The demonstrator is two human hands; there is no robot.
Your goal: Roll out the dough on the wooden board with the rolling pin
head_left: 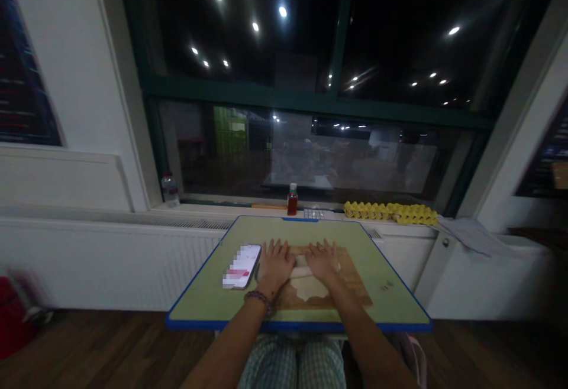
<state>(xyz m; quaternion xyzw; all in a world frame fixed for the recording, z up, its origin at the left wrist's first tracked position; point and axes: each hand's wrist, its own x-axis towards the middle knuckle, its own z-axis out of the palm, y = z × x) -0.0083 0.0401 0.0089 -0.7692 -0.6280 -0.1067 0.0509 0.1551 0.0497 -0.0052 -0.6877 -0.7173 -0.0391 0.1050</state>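
Note:
A sheet of pale dough (309, 289) lies on a wooden board (357, 285). Across it, between my hands, runs a pale rod that looks like a rolling pin (302, 272); its ends are mostly hidden. My left hand (276, 266) lies flat over the rod's left side, fingers spread and pointing forward. On the right side, my right hand (322, 261) presses down the same way, its fingers stretched apart. A beaded bracelet (258, 300) circles my left wrist. Just left of my left hand, a lit phone (242, 267) rests on the table.
The green table (199, 294) has a blue rim and stands against a radiator (133, 268) below a dark window. Along the sill are a clear bottle (169, 190), a small bottle of red-brown liquid (291, 200), yellow egg trays (390, 212) and papers (474, 235).

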